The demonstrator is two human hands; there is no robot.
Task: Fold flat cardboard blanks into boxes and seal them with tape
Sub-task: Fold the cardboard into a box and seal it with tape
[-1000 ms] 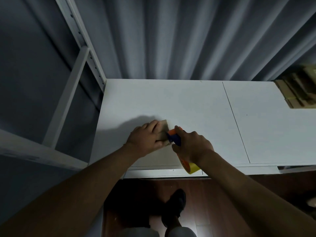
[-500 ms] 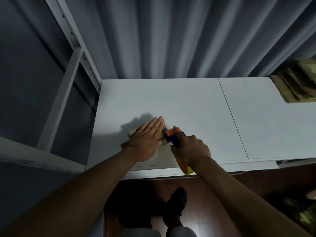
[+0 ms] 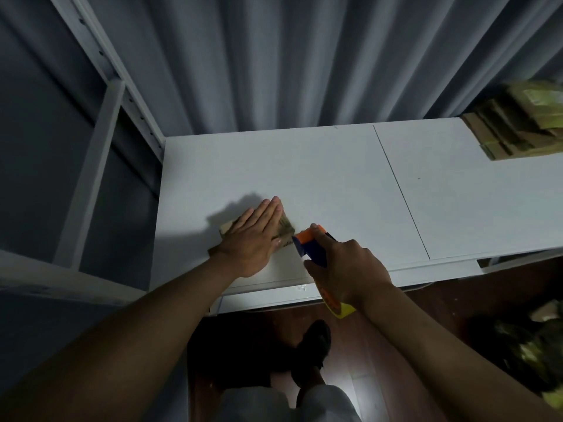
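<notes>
Our left hand [image 3: 253,239] lies flat, pressing the box [image 3: 283,231] on the counter [image 3: 335,184]; our right hand [image 3: 344,269] grips the dispenser [image 3: 310,242] at its edge. We should press firmly and tear cleanly.

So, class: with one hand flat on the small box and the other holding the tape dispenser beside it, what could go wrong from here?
1. The dispenser's toothed edge sits close to the left hand's fingers and might nick them.
2. The small cardboard box sits near the table's front edge; a pull by the right hand could drag it off.
</notes>
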